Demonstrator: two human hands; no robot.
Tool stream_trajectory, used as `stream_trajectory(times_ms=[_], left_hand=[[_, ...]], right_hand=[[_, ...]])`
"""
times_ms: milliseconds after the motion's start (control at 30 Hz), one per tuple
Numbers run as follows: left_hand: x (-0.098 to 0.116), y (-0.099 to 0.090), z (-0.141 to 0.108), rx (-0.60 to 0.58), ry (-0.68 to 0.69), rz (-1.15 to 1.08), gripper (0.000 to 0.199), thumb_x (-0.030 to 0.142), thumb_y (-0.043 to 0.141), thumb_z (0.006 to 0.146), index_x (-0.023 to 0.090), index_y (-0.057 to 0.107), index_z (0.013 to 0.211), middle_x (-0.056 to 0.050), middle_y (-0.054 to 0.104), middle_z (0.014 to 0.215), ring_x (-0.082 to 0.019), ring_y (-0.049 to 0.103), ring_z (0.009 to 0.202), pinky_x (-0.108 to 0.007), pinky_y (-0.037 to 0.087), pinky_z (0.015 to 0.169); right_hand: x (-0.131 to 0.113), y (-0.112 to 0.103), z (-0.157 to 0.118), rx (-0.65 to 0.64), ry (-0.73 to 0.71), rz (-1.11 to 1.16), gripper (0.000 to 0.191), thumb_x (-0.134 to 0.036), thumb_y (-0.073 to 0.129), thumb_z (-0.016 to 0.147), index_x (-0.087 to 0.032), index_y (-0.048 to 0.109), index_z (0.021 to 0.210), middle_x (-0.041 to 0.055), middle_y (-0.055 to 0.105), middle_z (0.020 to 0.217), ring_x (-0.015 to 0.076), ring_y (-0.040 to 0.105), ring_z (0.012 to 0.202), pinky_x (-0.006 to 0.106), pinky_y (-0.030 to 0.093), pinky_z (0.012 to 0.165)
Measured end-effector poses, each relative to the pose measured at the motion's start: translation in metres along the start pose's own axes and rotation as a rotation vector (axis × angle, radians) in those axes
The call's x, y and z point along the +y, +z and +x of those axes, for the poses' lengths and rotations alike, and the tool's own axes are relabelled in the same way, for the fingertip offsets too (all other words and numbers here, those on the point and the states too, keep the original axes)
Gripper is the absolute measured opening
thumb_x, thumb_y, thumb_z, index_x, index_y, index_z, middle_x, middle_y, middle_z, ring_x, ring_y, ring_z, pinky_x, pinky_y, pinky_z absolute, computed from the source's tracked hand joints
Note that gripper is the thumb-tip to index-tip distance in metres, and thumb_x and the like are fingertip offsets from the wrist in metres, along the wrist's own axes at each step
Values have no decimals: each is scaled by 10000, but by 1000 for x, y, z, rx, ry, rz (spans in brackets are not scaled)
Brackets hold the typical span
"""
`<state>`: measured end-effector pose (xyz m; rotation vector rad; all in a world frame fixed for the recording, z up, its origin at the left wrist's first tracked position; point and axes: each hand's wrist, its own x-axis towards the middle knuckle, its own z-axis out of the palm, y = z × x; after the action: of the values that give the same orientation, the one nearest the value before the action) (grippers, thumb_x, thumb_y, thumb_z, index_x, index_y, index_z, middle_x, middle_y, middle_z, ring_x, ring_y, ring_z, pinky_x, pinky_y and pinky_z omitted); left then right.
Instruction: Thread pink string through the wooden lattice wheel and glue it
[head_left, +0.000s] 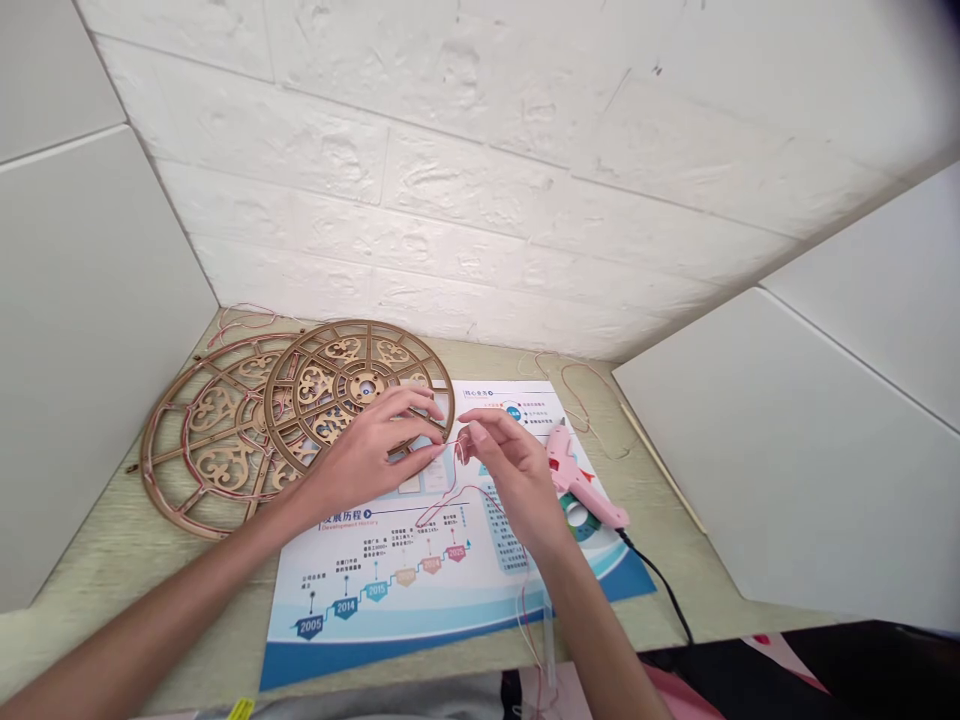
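- Fingers of the right hand (514, 475) pinch a thin red thread (448, 497) against the thumb; the left hand's (366, 462) fingers lie curved across the rim of an upper laser-cut wooden disc (341, 345), though whether they grip it I cannot tell.
- A white brick-textured wall (450, 170) rises behind a pale wooden desk (97, 610).
- A printed timeline poster (420, 600) lies flat on the desk, partly under both hands.
- The upper disc overlaps a matching lower wooden disc (191, 470) to the left, with red thread wound around its spokes.
- A pink glue gun (570, 470) lies on the poster's right edge, beside the right hand, with its black cord (664, 585) trailing off the desk.
- A green-and-white tape roll (579, 520) sits under the glue gun's nose.
- A thin wooden stick (664, 470) lies along the right wall.
- Both forearms reach in from the bottom edge, angled toward each other, wrists raised.
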<state>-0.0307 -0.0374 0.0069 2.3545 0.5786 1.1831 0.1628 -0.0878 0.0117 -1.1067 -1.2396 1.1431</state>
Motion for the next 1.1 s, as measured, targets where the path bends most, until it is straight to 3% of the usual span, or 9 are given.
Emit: stream_trajectory(times_ms=[200, 400, 733, 900, 1000, 1100], left_hand=[[-1, 2, -2, 21, -11, 2, 65, 186, 610, 956, 195, 673, 945, -76, 654, 1125, -223, 544, 1236, -417, 469, 1047], [-1, 2, -2, 9, -35, 0, 92, 157, 592, 956, 194, 677, 954, -76, 648, 1143, -216, 544, 1240, -397, 462, 1053], [2, 3, -2, -25, -42, 38, 103, 167, 545, 981, 183, 639, 944, -79, 656, 1136, -215, 547, 1228, -388, 451, 1056], [3, 4, -2, -14, -71, -1, 145, 190, 511, 1002, 185, 643, 943, -75, 650, 1130, -206, 566, 1191, -383, 459, 1038], [4, 5, -2, -36, -100, -29, 178, 206, 488, 1014, 187, 646, 932, -78, 642, 1138, -208, 565, 1189, -378, 458, 1026], [3, 6, -3, -56, -105, -44, 177, 211, 476, 1021, 188, 641, 963, -83, 634, 1145, -206, 564, 1174, -377, 452, 1021]], right_hand=[[-2, -1, -8, -96, 208, 107, 415, -398, 743, 846, -256, 557, 1190, 0, 675, 827, 143, 605, 750, 273, 477, 682], [-2, 4, -12, -45, 197, 148, 425, -379, 765, 821, -234, 571, 1170, -20, 682, 717, 132, 590, 677, 273, 468, 686], [-1, 10, -12, 48, 76, -30, 446, -366, 772, 816, -244, 567, 1192, -11, 709, 770, 150, 628, 728, 297, 501, 755], [-1, 12, -13, 4, 164, 191, 441, -473, 663, 890, -241, 560, 1249, 19, 708, 794, 161, 618, 687, 314, 503, 681], [0, 12, -11, -11, 176, 218, 397, -440, 712, 860, -232, 625, 1186, 6, 687, 749, 149, 607, 664, 294, 490, 653], [2, 12, -8, 27, 127, 181, 276, -437, 739, 836, -215, 694, 995, -3, 664, 692, 137, 587, 622, 291, 486, 640]])
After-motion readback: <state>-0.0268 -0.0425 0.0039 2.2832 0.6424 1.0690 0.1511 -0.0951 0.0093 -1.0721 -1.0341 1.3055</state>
